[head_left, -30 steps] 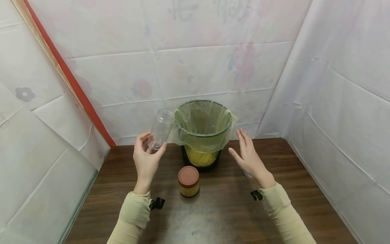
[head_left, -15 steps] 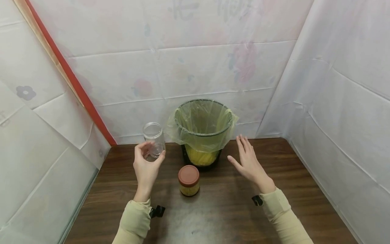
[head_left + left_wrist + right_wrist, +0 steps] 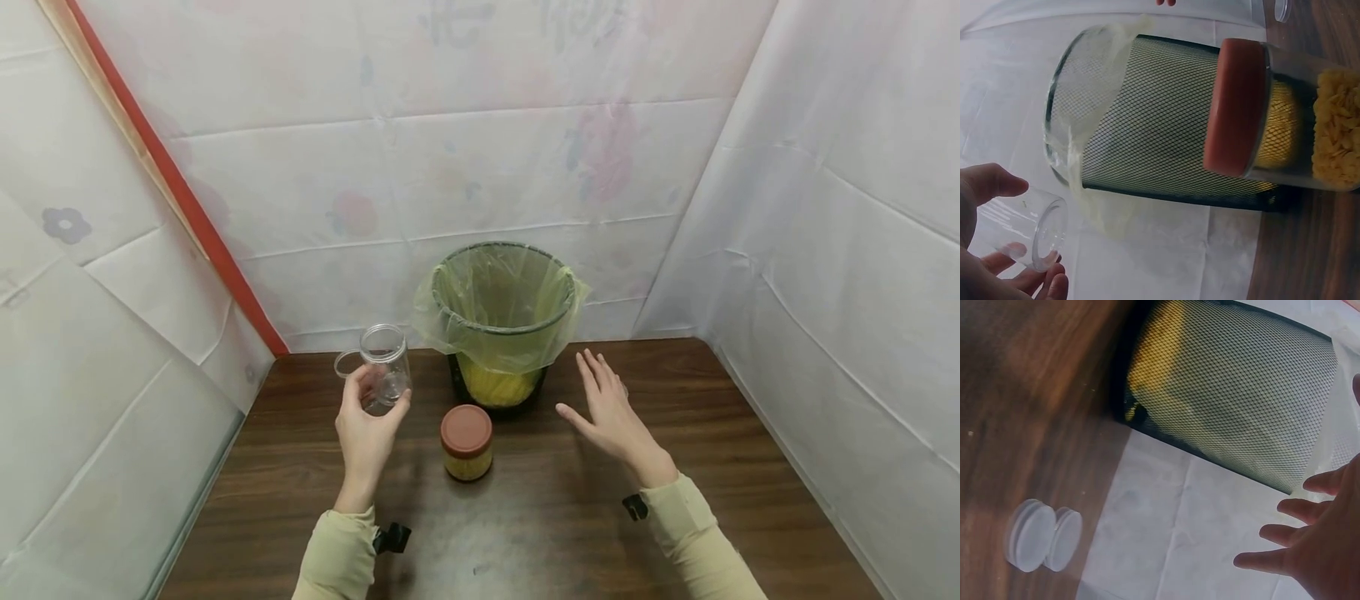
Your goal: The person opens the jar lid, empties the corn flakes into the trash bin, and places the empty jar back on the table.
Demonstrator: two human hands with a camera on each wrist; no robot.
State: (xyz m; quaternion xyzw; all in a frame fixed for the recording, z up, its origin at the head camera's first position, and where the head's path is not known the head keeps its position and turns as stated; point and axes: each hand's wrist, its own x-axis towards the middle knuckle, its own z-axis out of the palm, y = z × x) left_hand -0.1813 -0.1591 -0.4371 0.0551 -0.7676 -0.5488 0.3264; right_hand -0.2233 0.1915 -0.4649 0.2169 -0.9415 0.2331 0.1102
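In the head view, my left hand (image 3: 369,429) grips an empty clear jar (image 3: 393,379) between thumb and fingers, upright with its open mouth up. The same clear jar (image 3: 1032,228) shows in the left wrist view. A second clear round rim (image 3: 338,365) stands just behind that hand, mostly hidden. My right hand (image 3: 613,417) is spread above the table on the right, holding nothing. Two whitish round lids (image 3: 1034,537) lie beyond it in the right wrist view. Between the hands stands a jar with a reddish-brown lid (image 3: 467,428), holding yellow flakes (image 3: 1338,128).
A mesh waste bin (image 3: 502,331) with a pale yellow liner (image 3: 487,350) stands at the back middle of the dark wooden table (image 3: 525,533); something yellow shows low in it. White sheeting (image 3: 495,167) rises behind and on both sides.
My left hand has lowered the clear jar from beside the bin's rim toward the table and turned it upright. The second clear rim has come into sight. My right hand has shifted slightly nearer.
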